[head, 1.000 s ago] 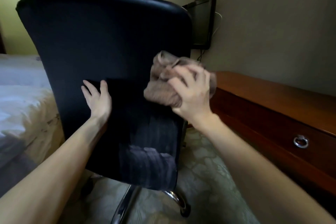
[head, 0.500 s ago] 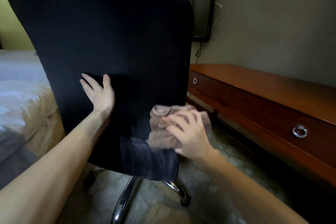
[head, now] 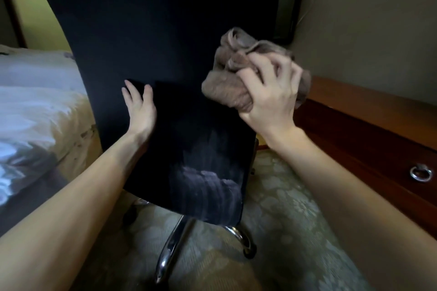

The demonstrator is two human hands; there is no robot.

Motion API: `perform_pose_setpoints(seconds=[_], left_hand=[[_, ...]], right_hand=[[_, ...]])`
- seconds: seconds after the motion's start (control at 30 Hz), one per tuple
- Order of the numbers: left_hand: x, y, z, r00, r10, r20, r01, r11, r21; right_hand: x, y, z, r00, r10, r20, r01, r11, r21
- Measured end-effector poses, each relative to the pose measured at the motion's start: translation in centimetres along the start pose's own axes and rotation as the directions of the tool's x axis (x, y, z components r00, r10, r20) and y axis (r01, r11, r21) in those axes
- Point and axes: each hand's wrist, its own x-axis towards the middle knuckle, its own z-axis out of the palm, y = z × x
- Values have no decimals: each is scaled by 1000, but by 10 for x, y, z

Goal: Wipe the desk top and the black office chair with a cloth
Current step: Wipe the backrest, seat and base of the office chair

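black chair (head: 146, 38), taupe cloth (head: 227, 87), reddish-brown desk (head: 369, 111), pale green patterned carpet (head: 279, 215)

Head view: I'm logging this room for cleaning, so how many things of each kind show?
Hands: 2 (left hand, right hand)
Black office chair: 1
Cloth: 1
Desk: 1
Bed: 1
Screen: 1
Total: 7

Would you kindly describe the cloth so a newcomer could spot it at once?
Find the big black office chair filling the middle. At its backrest's right edge, the right hand grips the cloth: a bunched, fuzzy taupe wad against smooth black.
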Motion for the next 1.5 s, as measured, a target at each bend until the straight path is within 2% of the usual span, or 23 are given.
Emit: perform_pose_setpoints(seconds=[0.13, 0.23, 0.4, 0.47, 0.5, 0.57, 0.67, 0.77, 0.83, 0.9, 1.0, 1.1, 1.17, 1.27, 1.37, 1.43, 1.5], left_hand=[[-4, -5, 3, 1000, 15, 2, -15, 1000, 13], [-10, -4, 7, 1000, 2, -23, -3, 998, -56], [-21, 0, 16, 1000, 2, -11, -3, 998, -63], [-27, 1, 16, 1000, 15, -7, -15, 998, -57], [-29, 1, 16, 1000, 21, -7, -22, 998, -54], [-34, 1, 16, 999, 33, 9, -32, 998, -47], [-37, 0, 14, 997, 51, 56, -48, 998, -38], [-37, -3, 11, 997, 52, 59, -50, 998, -42], [-37, -4, 11, 996, 65, 56, -62, 997, -45], [-36, -7, 10, 996, 79, 48, -76, 996, -52], [-35, -14, 7, 996, 90, 29, -88, 993, -73], [-35, -24, 5, 996, 87, -7, -87, 992, -92], [-35, -30, 6, 997, 82, -17, -83, 993, -89], [-36, -35, 10, 997, 75, -17, -76, 992, -103], [-35, -35, 13, 998, 68, -10, -69, 990, -123], [-36, -35, 13, 998, 66, 2, -66, 990, -122], [-37, -35, 11, 998, 69, 7, -68, 991, -119]], right_hand=[[-72, -25, 18, 989, -93, 115, 98, 994, -41], [-126, -39, 27, 944, -190, 269, 201, 979, -15], [-185, -53, 29, 765, -344, 544, 351, 932, 96], [-184, -51, 27, 696, -326, 639, 338, 935, 110], [-180, -49, 25, 690, -306, 656, 310, 944, 114], [-164, -43, 18, 748, -283, 601, 238, 959, 155], [-125, -36, 3, 901, -192, 388, 118, 971, 207], [-64, -30, -3, 983, -92, 159, 73, 990, 125], [-25, -26, -1, 998, -51, 44, 48, 997, 65], [3, -23, 6, 1000, -2, -11, 3, 1000, 26], [7, -27, 21, 997, 73, -7, -73, 997, 4], [-28, -40, 37, 1000, 12, 8, -12, 1000, 6], [-64, -51, 49, 996, -27, 88, 26, 999, 20], [-126, -70, 60, 948, -100, 302, 86, 995, 60], [-184, -88, 64, 804, -265, 533, 220, 964, 146], [-209, -94, 63, 716, -354, 601, 279, 935, 218], [-218, -96, 62, 664, -399, 632, 305, 917, 258]])
